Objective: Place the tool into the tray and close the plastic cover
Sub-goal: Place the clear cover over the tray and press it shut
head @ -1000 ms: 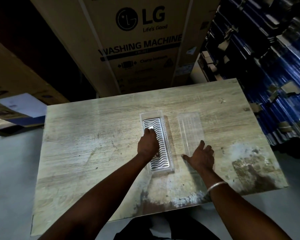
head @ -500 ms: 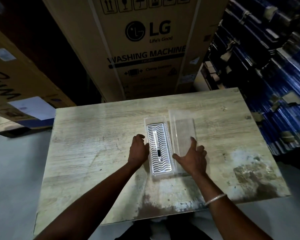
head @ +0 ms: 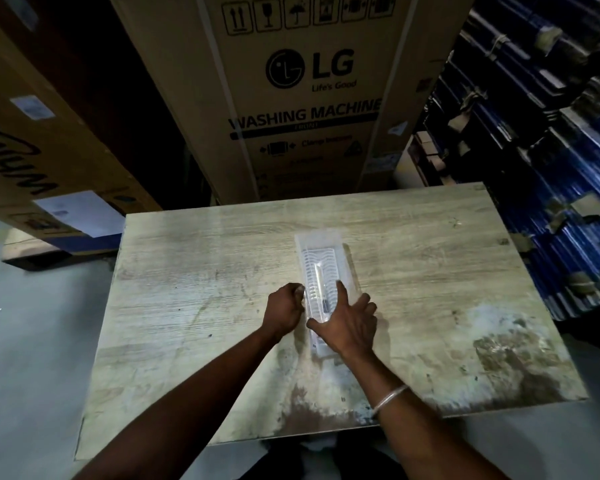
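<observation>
A long white tray (head: 321,242) with a wavy ribbed floor lies lengthwise in the middle of the wooden table (head: 187,271). A slim white tool (head: 318,277) with a dark tip rests inside it. The clear plastic cover (head: 347,268) lies folded over the tray, so the ribs look hazy. My right hand (head: 349,325) lies flat on the cover's near end, fingers spread. My left hand (head: 284,310) is curled against the tray's left edge, pinching it. The tray's near end is hidden under my right hand.
A tall LG washing machine carton (head: 305,98) stands just behind the table. Another carton (head: 42,161) leans at the left. Blue stacked goods (head: 551,150) fill the right side. The table top has a worn, stained patch (head: 506,355) at the near right.
The tool went into the tray and my left hand moved off it to the tray's left edge. My right hand swung the clear cover from the right side over onto the tray.
</observation>
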`<action>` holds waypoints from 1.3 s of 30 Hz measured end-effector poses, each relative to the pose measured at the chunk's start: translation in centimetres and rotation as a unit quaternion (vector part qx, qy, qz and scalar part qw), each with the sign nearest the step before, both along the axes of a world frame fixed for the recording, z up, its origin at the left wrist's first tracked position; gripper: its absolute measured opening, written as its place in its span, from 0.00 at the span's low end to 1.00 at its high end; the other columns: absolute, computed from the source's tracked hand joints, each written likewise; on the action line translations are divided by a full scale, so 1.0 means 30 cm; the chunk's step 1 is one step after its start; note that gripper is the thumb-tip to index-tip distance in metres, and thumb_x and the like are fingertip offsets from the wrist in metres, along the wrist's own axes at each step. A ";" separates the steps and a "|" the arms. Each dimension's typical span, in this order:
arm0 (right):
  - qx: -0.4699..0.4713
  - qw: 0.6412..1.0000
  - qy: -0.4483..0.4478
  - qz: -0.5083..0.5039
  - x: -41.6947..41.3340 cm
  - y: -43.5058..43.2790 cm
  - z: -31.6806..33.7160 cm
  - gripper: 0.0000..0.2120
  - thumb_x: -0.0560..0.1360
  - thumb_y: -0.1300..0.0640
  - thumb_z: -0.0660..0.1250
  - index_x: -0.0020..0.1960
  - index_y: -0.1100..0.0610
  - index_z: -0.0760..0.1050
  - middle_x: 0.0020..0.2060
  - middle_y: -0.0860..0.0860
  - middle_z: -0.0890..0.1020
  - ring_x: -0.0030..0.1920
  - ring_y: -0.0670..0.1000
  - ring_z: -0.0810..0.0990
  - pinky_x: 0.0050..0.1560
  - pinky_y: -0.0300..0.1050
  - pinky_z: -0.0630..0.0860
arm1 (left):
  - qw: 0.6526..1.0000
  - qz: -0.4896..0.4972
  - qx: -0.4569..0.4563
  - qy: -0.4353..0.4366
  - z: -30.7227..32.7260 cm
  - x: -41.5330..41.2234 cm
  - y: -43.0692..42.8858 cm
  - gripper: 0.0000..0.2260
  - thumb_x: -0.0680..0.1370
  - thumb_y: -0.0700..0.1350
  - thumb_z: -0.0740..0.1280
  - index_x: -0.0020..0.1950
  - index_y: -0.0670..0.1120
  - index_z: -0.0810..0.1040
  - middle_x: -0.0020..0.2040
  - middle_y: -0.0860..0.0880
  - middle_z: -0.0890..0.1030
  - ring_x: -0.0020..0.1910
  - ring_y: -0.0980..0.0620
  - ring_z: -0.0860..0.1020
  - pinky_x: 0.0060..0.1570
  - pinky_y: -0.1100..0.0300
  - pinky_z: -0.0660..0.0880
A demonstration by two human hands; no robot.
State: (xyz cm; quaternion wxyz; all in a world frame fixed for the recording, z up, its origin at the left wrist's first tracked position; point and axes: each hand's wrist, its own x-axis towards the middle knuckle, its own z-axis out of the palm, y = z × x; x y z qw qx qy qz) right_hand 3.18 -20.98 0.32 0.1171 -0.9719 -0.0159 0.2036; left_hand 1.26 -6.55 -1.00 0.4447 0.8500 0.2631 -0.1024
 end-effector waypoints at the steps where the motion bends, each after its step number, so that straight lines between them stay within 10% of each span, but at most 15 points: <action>1: -0.004 1.000 0.000 0.000 -0.007 0.004 -0.005 0.56 0.59 0.24 0.70 0.79 0.42 0.53 0.64 0.61 0.68 0.61 0.62 0.69 0.59 0.55 0.72 | 1.000 0.005 -0.009 0.004 -0.002 -0.005 0.001 0.14 0.85 0.46 0.60 0.61 0.40 0.81 0.54 0.43 0.87 0.48 0.43 0.87 0.58 0.49 0.81; 20: -0.034 0.999 0.018 0.030 -0.002 0.024 -0.015 0.57 0.63 0.24 0.70 0.82 0.47 0.48 0.67 0.61 0.66 0.64 0.61 0.68 0.59 0.53 0.73 | 0.995 0.030 -0.075 0.055 0.001 -0.011 0.003 0.25 0.76 0.39 0.75 0.72 0.43 0.74 0.52 0.43 0.87 0.49 0.43 0.87 0.55 0.49 0.83; 28: -0.013 0.992 0.090 0.089 0.071 -0.035 0.021 0.53 0.70 0.44 0.78 0.82 0.49 0.47 0.75 0.59 0.60 0.72 0.59 0.66 0.63 0.53 0.74 | 0.981 0.067 -0.148 0.108 -0.001 0.006 0.009 0.21 0.77 0.36 0.73 0.69 0.43 0.74 0.39 0.50 0.83 0.35 0.51 0.81 0.51 0.48 0.84; 33: -0.024 0.991 0.095 0.089 0.086 -0.039 0.038 0.57 0.69 0.44 0.79 0.83 0.52 0.43 0.78 0.60 0.58 0.74 0.60 0.66 0.66 0.54 0.72 | 0.994 -0.071 -0.009 0.081 0.016 0.031 0.021 0.46 0.74 0.39 0.77 0.84 0.54 0.53 0.58 0.39 0.84 0.51 0.45 0.84 0.53 0.52 0.81; 39: -0.042 0.987 0.100 0.117 0.118 -0.032 0.062 0.61 0.66 0.42 0.81 0.83 0.53 0.43 0.79 0.61 0.57 0.74 0.61 0.67 0.66 0.54 0.73 | 0.934 -0.263 0.219 0.101 0.029 0.079 0.033 0.49 0.74 0.50 0.77 0.85 0.47 0.48 0.86 0.50 0.45 0.78 0.43 0.67 0.65 0.44 0.78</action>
